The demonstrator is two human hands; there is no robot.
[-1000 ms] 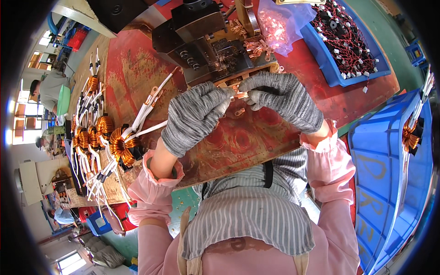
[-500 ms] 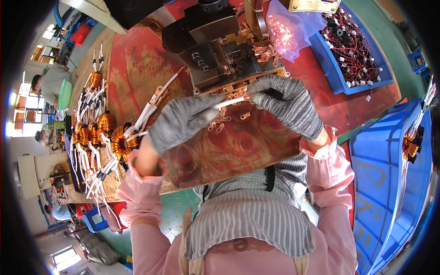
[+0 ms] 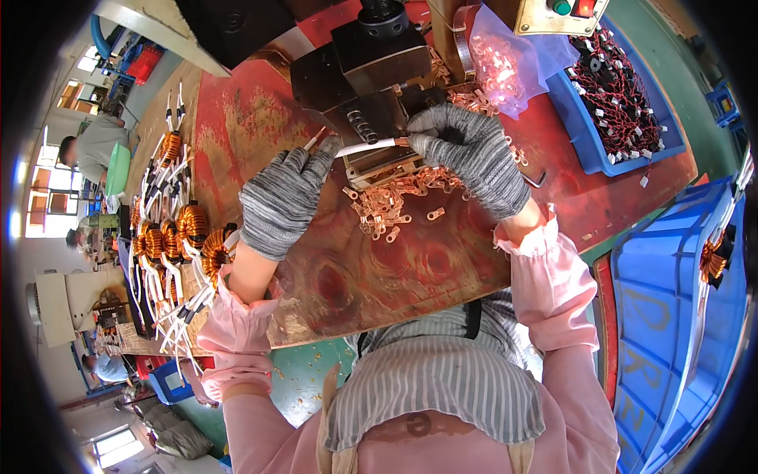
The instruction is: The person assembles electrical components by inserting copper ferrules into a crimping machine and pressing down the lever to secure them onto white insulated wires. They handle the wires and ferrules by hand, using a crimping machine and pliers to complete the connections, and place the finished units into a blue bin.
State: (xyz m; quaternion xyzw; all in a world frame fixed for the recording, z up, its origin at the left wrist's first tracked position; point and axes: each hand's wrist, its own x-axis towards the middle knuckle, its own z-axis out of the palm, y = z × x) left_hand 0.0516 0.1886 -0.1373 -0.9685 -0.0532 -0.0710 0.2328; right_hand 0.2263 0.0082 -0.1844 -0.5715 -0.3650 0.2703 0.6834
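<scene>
Both your gloved hands are up at the black press (image 3: 371, 79), and there's a white sleeved lead (image 3: 365, 148) stretched between them. Your left hand (image 3: 286, 201) is closed on the near end of that lead, fingers curled, with a bare copper tip poking out just beyond your knuckles. Your right hand (image 3: 472, 156) is pinched shut on the other end, fingertips pressed right against the front of the press, so the lead runs level from one hand to the other, just in front of the machine's spring.

Directly below your right hand, a scatter of small copper terminals (image 3: 391, 207) lies on the worn red table (image 3: 371, 276). Just beyond that hand sits a clear bag of more terminals (image 3: 505, 63), and further out to its right, a blue bin of wired parts (image 3: 624, 103). Off past your left hand, a row of copper coils (image 3: 178, 233) with white leads lines the table edge. Well right of your right forearm, a blue crate (image 3: 671, 316) holds another coil.
</scene>
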